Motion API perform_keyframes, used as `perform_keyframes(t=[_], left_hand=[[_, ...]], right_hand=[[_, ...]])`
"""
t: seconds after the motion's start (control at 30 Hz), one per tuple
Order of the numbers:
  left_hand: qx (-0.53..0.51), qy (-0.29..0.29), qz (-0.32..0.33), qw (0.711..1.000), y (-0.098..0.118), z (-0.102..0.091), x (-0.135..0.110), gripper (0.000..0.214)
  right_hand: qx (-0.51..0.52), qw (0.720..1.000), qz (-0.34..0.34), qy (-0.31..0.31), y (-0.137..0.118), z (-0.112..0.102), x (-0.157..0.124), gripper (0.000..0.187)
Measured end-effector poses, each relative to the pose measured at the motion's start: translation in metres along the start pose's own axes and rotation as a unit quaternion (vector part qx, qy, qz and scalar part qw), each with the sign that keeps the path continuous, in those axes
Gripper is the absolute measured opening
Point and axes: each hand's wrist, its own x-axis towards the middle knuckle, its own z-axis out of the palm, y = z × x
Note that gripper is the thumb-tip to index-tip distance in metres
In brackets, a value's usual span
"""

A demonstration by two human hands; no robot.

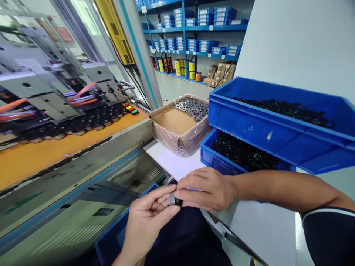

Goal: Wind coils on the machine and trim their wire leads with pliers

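My left hand point(151, 212) pinches a small silver metal core point(172, 198) between thumb and fingers, low in the middle of the head view. On the core's right end sits a black plastic piece point(178, 202). My right hand point(206, 188) reaches in from the right, its fingers closed on the black piece and the core's end. The fingers partly hide both parts. Beyond my hands stands a plastic-lined cardboard box point(177, 138) with many silver metal cores point(192, 107) at its back.
A blue bin point(249, 118) of black plastic pieces rests tilted above a lower blue bin point(208, 157) of similar pieces, at the right. At the left is a machine point(52, 103) over an orange bench point(55, 147) with a row of black-topped cores. Shelves point(194, 29) stand behind.
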Motion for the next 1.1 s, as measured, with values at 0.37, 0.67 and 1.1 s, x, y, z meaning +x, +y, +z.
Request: perform_keyframes(t=[0.37,0.67,1.1], left_hand=[[0.002,-0.028,0.013,1.000,-0.0021,-0.0043,0.0008,0.032],[-0.016,-0.040,0.023,0.999,0.0038,-0.0009,0.0009,0.036],[-0.039,-0.055,0.028,0.997,0.0045,-0.0003,0.0018,0.037]], right_hand=[[0.035,0.998,0.041,-0.042,-0.0009,-0.0016,0.0014,0.021],[0.052,0.996,0.056,-0.040,-0.0014,0.0001,0.0035,0.020],[0.058,0.995,0.065,-0.053,-0.0021,-0.0014,0.0058,0.024]])
